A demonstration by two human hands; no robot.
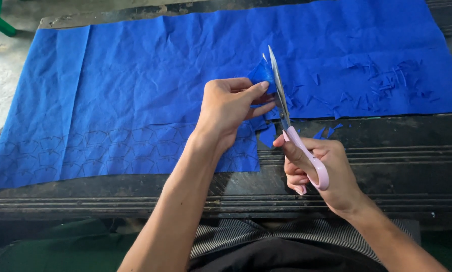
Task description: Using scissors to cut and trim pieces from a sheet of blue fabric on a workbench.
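The left hand [231, 108] covers the part of the small blue fabric piece [261, 73] pinched under its fingertips, so the piece's full outline cannot be told. The scissors [286, 113] have their pink handle loops partly buried inside the right hand [319, 168], and whether the blades are parted is unclear from this edge-on angle. Beneath the left forearm, part of the blue cloth [135, 85] and its faint drawn outlines is hidden. The cloth runs past the frame's right edge. Both forearms are cut off at the bottom edge.
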